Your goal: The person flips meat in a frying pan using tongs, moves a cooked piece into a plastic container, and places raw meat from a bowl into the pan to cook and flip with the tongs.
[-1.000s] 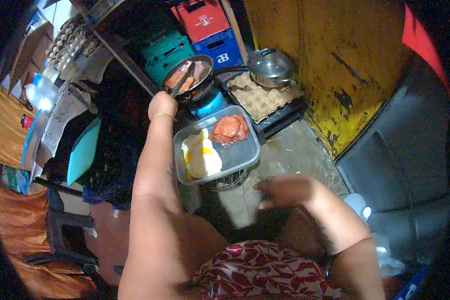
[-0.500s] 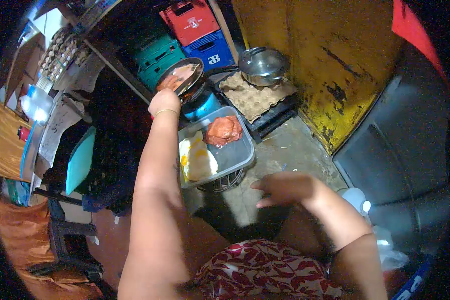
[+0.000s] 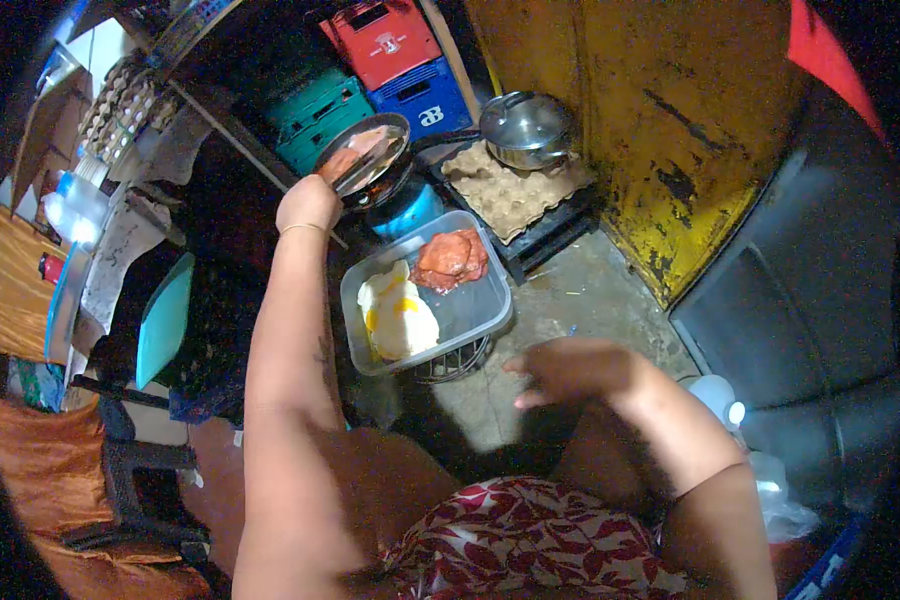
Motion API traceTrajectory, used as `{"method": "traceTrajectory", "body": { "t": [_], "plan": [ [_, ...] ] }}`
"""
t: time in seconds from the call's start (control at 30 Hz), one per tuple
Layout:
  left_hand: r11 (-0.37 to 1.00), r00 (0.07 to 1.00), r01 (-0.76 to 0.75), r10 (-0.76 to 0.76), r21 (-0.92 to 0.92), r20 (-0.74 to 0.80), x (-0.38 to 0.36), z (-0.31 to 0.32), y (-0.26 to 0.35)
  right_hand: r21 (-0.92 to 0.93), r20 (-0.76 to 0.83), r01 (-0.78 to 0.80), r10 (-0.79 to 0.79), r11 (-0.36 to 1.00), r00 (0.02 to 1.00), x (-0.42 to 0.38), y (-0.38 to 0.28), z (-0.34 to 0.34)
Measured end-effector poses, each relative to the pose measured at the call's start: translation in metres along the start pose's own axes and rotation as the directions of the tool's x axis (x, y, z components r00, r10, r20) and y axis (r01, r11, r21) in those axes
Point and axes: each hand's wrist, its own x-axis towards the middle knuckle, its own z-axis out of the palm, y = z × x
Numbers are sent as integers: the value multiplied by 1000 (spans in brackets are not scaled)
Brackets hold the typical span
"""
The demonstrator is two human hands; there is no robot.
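My left hand (image 3: 308,204) is closed on a metal utensil (image 3: 354,180) that reaches over the dark frying pan (image 3: 407,146). Reddish meat (image 3: 342,160) lies in that pan, which sits above a blue, round object (image 3: 412,212). Nearer to me is a clear plastic container (image 3: 502,300) with raw reddish meat (image 3: 450,260) at its right and fried eggs (image 3: 402,318) at its left. My right hand (image 3: 566,370) hangs in shadow to the lower right of the container, fingers apart and holding nothing.
A lidded pot (image 3: 526,130) stands behind a cardboard egg tray (image 3: 505,195). Red (image 3: 380,45), blue (image 3: 425,98) and green crates (image 3: 320,118) stand at the back. Stacked trays of eggs (image 3: 125,115) are at upper left. A rusty yellow panel (image 3: 660,130) rises at right.
My left hand has shifted left and slightly toward me, with the utensil drawn the same way. My right hand has barely moved.
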Motion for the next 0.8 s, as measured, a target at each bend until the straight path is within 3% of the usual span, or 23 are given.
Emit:
{"method": "traceTrajectory", "body": {
  "t": [0.23, 0.4, 0.47, 0.57, 0.7, 0.73, 0.8],
  "plan": [
    [994, 993, 96, -93, 43, -74, -6, -14, -34, -49, 150, -94, 101, 994, 984, 8, -16, -13],
    [982, 998, -8, -3, 190, 59, -12, -29, -28, 14, 68, -45, 44, 999, 997, 10, -4, 1],
    [977, 999, -21, 13, 214, 41, -6, -25, -21, 13, 20, -108, 108, 994, 994, 7, -8, 2],
    [959, 998, -59, 60, 276, 7, -6, -18, -13, 133, 109, -175, 162, 976, 981, 10, -17, -6],
    [950, 999, -50, 49, 308, 8, 3, -9, -15, 124, 117, -192, 178, 974, 977, 17, 1, 10],
    [953, 999, -28, 36, 302, -20, 0, -10, -17, 504, 52, -195, 196, 841, 979, 13, 8, 20],
    [960, 999, 22, -8, 279, -52, -6, -16, -20, 804, 3, -141, 234, 577, 972, 9, 14, 25]
  ]
}}
